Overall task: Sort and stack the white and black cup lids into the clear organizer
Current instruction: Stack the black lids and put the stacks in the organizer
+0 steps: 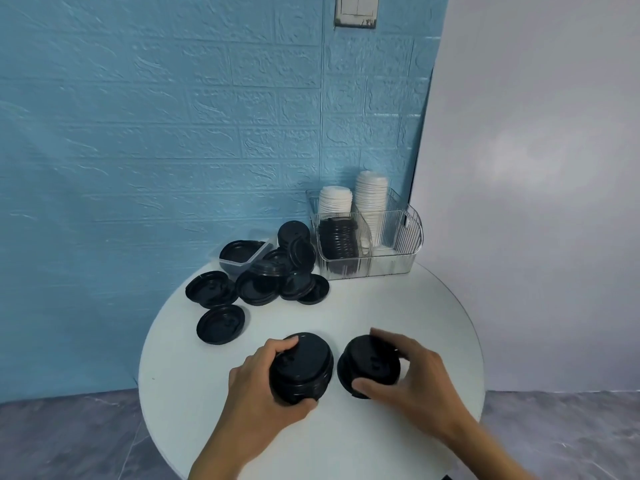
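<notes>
A: Starting with the surface, what holds everything?

B: A round white table (398, 306) fills the lower middle of the frame. Behind it, across the upper left and centre, runs a blue wall (156, 116) with a raised brick pattern, and a light switch plate (356, 10) sits at the top edge. A plain pale wall (536, 168) takes the right side, and grey marbled floor (62, 441) shows in the lower corners.

A: And the hands?

B: Near the bottom centre, the left hand (258, 386) curls its fingers and thumb round a stack of black lids (303, 370). Just to its right, the right hand (412, 372) grips a second stack of black lids (372, 365) the same way. The two stacks sit near each other without touching, low over the table; I cannot tell whether they rest on it.

A: Where is the organizer?

B: The clear organizer (398, 251) stands at the table's far edge, right of centre, near the corner where the walls meet. Two white lid stacks (370, 195) stand in its rear compartments and a black lid stack (337, 240) in the front left one.

A: Anything loose?

B: A pile of loose black lids (270, 278) lies left of the organizer, beside a small clear tub (242, 263) with a black lid in it. One single black lid (220, 323) lies apart, nearer the hands.
</notes>
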Tool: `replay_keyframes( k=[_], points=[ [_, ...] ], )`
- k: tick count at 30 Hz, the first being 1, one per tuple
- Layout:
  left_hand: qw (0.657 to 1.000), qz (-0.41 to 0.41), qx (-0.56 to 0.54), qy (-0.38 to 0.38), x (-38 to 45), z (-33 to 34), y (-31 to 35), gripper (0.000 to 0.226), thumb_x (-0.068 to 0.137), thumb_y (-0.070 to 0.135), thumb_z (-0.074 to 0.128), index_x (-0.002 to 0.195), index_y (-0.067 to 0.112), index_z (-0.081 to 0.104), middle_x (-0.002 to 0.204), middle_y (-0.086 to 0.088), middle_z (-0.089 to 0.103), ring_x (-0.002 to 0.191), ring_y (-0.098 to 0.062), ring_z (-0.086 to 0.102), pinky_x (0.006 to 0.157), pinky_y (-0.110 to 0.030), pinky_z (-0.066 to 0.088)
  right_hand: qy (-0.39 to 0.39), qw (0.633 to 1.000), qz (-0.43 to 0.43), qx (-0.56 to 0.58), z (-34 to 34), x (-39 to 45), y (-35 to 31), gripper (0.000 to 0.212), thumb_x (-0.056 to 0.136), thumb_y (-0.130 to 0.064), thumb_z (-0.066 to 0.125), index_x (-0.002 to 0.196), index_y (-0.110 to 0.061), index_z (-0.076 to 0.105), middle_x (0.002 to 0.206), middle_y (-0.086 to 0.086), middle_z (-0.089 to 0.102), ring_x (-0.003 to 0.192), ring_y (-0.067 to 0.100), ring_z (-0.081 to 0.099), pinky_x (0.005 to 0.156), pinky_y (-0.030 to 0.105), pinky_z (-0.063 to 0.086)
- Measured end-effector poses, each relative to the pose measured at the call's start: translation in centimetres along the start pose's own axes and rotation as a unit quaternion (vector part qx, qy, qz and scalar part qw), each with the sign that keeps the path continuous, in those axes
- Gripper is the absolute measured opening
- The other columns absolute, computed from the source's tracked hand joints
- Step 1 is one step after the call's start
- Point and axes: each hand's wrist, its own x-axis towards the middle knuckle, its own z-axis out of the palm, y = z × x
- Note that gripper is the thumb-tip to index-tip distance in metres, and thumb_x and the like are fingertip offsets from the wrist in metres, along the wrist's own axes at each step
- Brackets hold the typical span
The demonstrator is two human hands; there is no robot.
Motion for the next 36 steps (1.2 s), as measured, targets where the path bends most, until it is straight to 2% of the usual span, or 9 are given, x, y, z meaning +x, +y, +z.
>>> replay_keyframes(
  k=[3,5,11,20,22,26,29,31,36],
  points=[
    [1.000,-0.003,-0.011,-0.005,0.0,0.1,-0.2,0.080,0.053,0.052,0.085,0.123,0.060,0.046,0.117,0.033,0.064,0.115,0.003,0.059,0.109,-0.043,0.045,-0.045,0.998,-0.013,-0.035,0.9,-0.1,-0.4,0.086,0.059,-0.068,0.078,0.138,-0.042,0.054,0.126,-0.034,0.055,0.121,-0.007,0.051,0.106,0.021,0.041],
    [1.000,-0.003,-0.013,0.002,0.0,0.1,-0.4,0.079,0.054,0.050,0.085,0.124,0.058,0.048,0.118,0.026,0.067,0.113,-0.006,0.064,0.107,-0.043,0.047,-0.067,0.995,-0.025,-0.067,1.4,0.2,-0.5,0.089,0.063,-0.069,0.075,0.143,-0.040,0.049,0.134,-0.033,0.050,0.127,-0.006,0.043,0.107,0.013,0.032],
    [1.000,0.005,-0.007,0.023,-0.2,0.1,-0.6,0.078,0.055,0.048,0.086,0.123,0.059,0.049,0.117,0.027,0.066,0.107,-0.003,0.066,0.100,-0.042,0.052,-0.085,0.994,-0.025,-0.070,2.2,0.5,-0.3,0.092,0.065,-0.066,0.077,0.148,-0.043,0.045,0.128,-0.030,0.040,0.123,-0.005,0.039,0.101,0.009,0.031],
    [0.992,-0.028,-0.098,0.068,0.4,-0.6,-0.5,0.083,0.053,0.030,0.096,0.124,0.047,0.056,0.115,0.027,0.069,0.104,0.000,0.069,0.082,-0.007,0.050,-0.088,0.994,-0.019,-0.069,3.4,1.0,-1.1,0.096,0.060,-0.070,0.074,0.146,-0.041,0.042,0.125,-0.033,0.046,0.120,-0.003,0.043,0.097,0.015,0.031],
    [0.992,-0.016,-0.099,0.073,0.9,-0.3,0.6,0.081,0.054,0.030,0.094,0.124,0.046,0.056,0.116,0.026,0.068,0.108,0.001,0.067,0.086,-0.009,0.051,-0.095,0.993,-0.019,-0.069,3.9,1.2,-1.5,0.091,0.058,-0.067,0.076,0.141,-0.043,0.045,0.122,-0.032,0.051,0.117,0.001,0.047,0.093,0.017,0.034],
    [0.996,-0.005,-0.078,0.037,1.6,0.6,2.3,0.080,0.056,0.031,0.089,0.126,0.050,0.054,0.120,0.020,0.067,0.116,-0.004,0.064,0.101,-0.037,0.054,-0.085,0.995,-0.039,-0.045,5.0,1.5,-2.4,0.084,0.055,-0.062,0.079,0.131,-0.046,0.046,0.106,-0.034,0.059,0.102,0.003,0.056,0.079,0.016,0.039],
    [0.998,-0.016,-0.064,0.016,1.3,1.4,2.2,0.080,0.057,0.034,0.085,0.126,0.054,0.051,0.125,0.017,0.064,0.123,-0.007,0.060,0.109,-0.046,0.046,-0.058,0.997,-0.043,-0.008,5.3,1.2,-2.6,0.101,0.054,-0.059,0.086,0.141,-0.045,0.036,0.117,-0.038,0.055,0.111,-0.004,0.057,0.087,0.014,0.044],
    [0.998,-0.018,-0.055,0.004,1.0,1.7,2.0,0.082,0.057,0.033,0.085,0.127,0.057,0.049,0.128,0.019,0.062,0.124,-0.006,0.058,0.110,-0.046,0.045,-0.052,0.998,-0.042,0.011,5.2,0.9,-2.8,0.113,0.055,-0.054,0.090,0.150,-0.039,0.029,0.136,-0.029,0.052,0.124,-0.001,0.054,0.101,0.026,0.047],
    [0.998,-0.029,-0.058,-0.020,0.7,2.0,1.5,0.084,0.060,0.029,0.083,0.130,0.058,0.047,0.130,0.019,0.058,0.127,-0.014,0.055,0.109,-0.045,0.047,-0.052,0.996,-0.063,0.025,5.2,0.6,-2.4,0.103,0.059,-0.050,0.091,0.145,-0.046,0.034,0.136,-0.027,0.050,0.122,-0.003,0.053,0.103,0.031,0.049]
  ],
)
